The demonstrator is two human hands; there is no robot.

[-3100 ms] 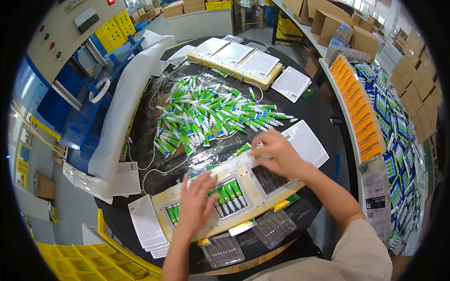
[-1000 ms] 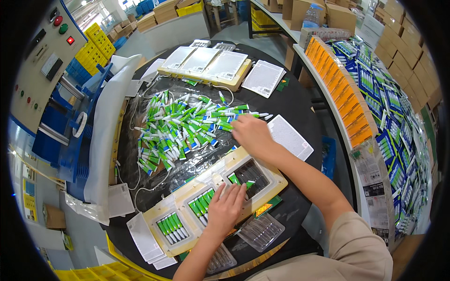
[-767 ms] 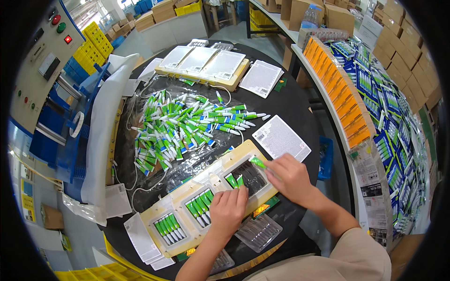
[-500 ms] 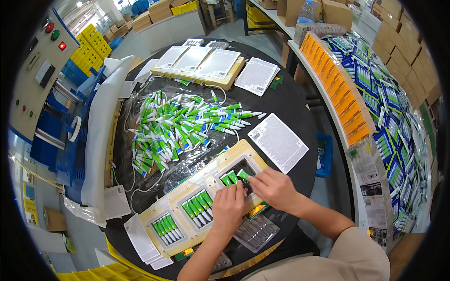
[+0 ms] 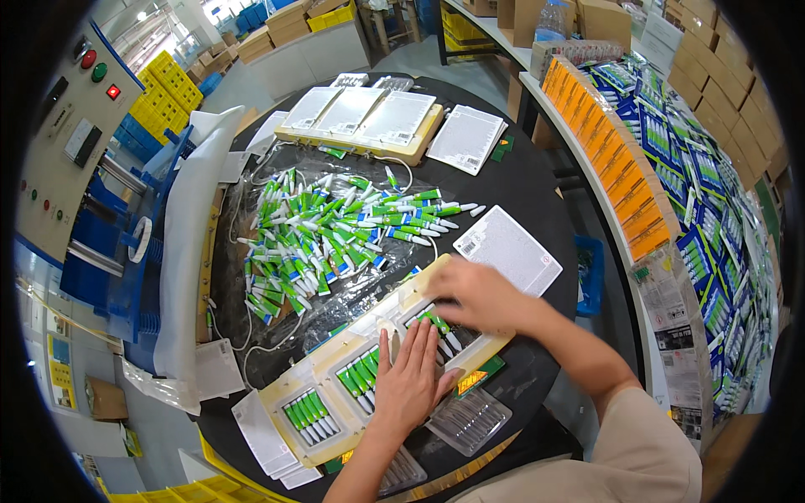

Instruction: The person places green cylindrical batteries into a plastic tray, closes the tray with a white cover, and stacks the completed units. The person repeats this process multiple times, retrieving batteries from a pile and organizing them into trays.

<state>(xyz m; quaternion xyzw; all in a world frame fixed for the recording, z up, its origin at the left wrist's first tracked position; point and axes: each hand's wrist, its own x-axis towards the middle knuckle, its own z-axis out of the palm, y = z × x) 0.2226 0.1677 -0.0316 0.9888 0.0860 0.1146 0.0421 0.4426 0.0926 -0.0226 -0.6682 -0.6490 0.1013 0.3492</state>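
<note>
A cream-coloured frame (image 5: 312, 371) with three windows lies slanted at the near side of the round black table (image 5: 537, 168). Small green tubes (image 5: 308, 412) with white caps stand in a row in its left window, and similar tubes fill the middle one. My left hand (image 5: 407, 381) is flat, its fingers stretched out over the frame between the middle and right windows, partly covering both. Over the far side of the right window is my right hand (image 5: 482, 295), smeared by motion; whether it holds anything does not show. Green tubes show below it in that window.
Beyond the frame lies a loose pile of green and white tubes (image 5: 323, 235) on clear film. White printed cards (image 5: 511, 249) lie to the right, and a second card-covered frame (image 5: 419, 149) stands at the back. Clear plastic blisters (image 5: 470, 419) sit near me. A machine (image 5: 80, 142) borders the left.
My left hand has flattened out, its fingers now spread along the frame. The right hand has lifted from the right window and moved slightly away from me. The view has shifted a little.
</note>
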